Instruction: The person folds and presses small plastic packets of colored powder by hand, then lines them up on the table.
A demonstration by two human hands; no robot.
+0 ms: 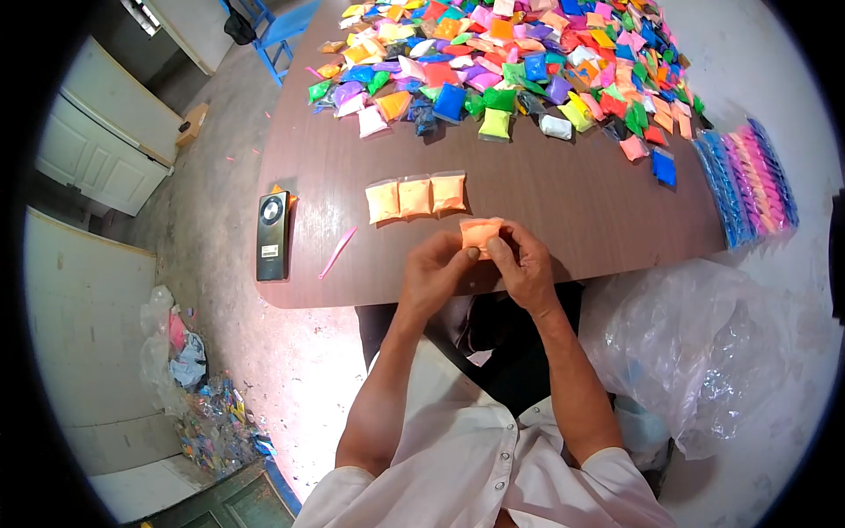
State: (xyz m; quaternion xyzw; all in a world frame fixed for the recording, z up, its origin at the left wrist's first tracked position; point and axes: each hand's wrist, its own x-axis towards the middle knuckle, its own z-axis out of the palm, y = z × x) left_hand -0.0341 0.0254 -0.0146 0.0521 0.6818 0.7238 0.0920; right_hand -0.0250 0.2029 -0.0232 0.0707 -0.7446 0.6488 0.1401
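Between my two hands is a small clear packet of orange clay point(480, 232), held just above the front part of the table. My left hand point(437, 268) pinches its lower left side with the thumb in front. On the other side, my right hand point(525, 267) grips it, thumb pressed on the lower right. Just beyond my hands, a row of three joined packets of light orange clay point(415, 197) lies flat on the table. A thin pink plastic tool point(338, 253) rests to the left of my left hand.
A large heap of colourful packets point(493, 62) covers the table's far side. At the right edge stand stacked blue, pink and purple packs point(748, 185). A dark box-shaped device with a round dial point(273, 236) lies at the left edge. Clear plastic sheeting point(695, 343) hangs at right.
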